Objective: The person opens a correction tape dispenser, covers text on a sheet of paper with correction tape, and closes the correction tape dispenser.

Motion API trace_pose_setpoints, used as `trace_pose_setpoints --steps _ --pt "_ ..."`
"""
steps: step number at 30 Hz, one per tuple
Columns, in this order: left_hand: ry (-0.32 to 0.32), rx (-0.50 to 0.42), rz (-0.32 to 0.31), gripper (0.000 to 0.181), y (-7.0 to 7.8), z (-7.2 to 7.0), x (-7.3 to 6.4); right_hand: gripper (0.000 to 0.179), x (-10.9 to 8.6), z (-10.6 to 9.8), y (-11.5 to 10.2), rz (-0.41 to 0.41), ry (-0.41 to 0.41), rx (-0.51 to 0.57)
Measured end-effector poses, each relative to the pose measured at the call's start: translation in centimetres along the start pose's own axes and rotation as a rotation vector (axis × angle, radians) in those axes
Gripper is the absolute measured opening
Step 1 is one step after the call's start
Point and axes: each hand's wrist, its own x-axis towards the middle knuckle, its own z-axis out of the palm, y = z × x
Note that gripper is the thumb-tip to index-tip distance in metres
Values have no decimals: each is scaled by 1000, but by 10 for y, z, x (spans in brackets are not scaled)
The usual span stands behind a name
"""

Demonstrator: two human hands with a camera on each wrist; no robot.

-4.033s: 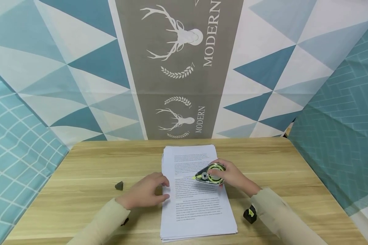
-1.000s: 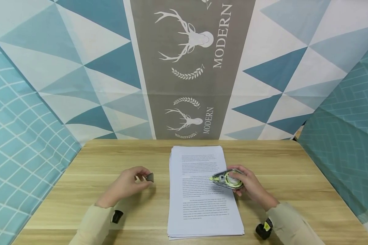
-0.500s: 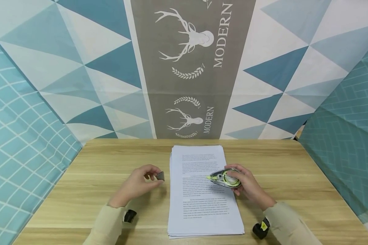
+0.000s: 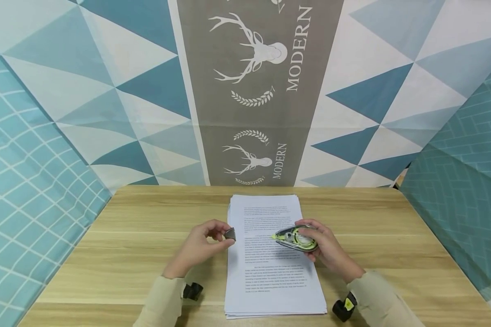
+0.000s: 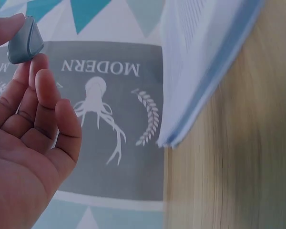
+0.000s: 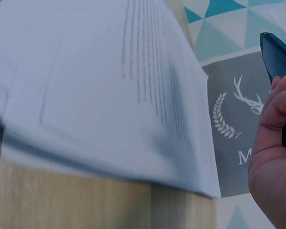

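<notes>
My right hand grips a correction tape with a clear and yellow-green body, its yellow tip pointing left above the printed paper stack. A small dark grey cap is pinched between the thumb and fingers of my left hand, at the stack's left edge. The left wrist view shows the cap closely, a smooth wedge at the fingertips. In the right wrist view the correction tape is cut off by the frame's edge. Tip and cap are apart.
The paper stack lies on a wooden table. Behind it hangs a patterned cloth with deer heads and triangles. Black wrist cameras sit at both wrists.
Four seconds ago the cap lay on the table and the left hand was at the paper. Now the left hand holds the cap and has moved right; the correction tape has shifted slightly left lately.
</notes>
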Motion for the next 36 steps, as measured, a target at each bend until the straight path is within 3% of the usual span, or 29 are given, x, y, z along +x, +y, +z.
trace_pose_setpoints --steps 7,15,30,36 --pt "3 -27 23 27 6 12 2 24 0 9 -4 7 4 24" --pt "6 -51 5 27 10 23 4 18 1 13 -5 -17 -36 50" --pt "-11 -20 44 26 14 41 8 20 3 26 -10 -24 -51 51" --pt "-23 -28 91 25 16 43 7 20 5 30 -10 -25 -58 51"
